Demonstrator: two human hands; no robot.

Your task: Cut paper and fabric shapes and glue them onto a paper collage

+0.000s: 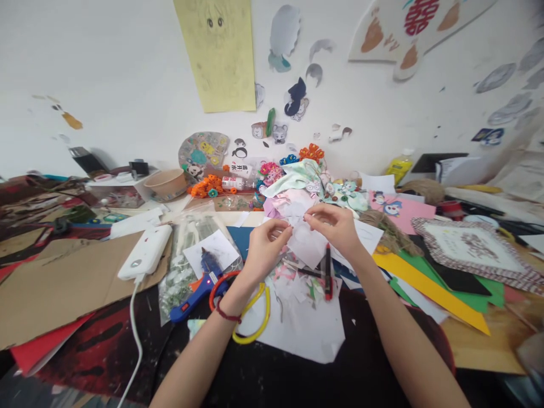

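Observation:
My left hand (264, 249) is closed in a pinch, thumb and forefinger together, over the middle of the table. Close by on its right, my right hand (338, 228) pinches too. Whatever the fingertips hold is too small to make out against the pale paper (308, 241) behind them. Below the hands, small cut scraps lie on a white sheet (297, 337), along with a red and black pen-like tool (328, 275). A blue glue gun (198, 294) lies left of my left wrist. Scissors with red and yellow handles (267, 309) are partly hidden by my left forearm.
A white power bank (145, 252) with a cable rests on cardboard (72, 289) at left. Crumpled fabric (293, 175) and orange crocheted flowers (208, 186) are heaped at the back. On the right lie a yellow paper strip (433, 289) and a cloth-edged frame (419, 226).

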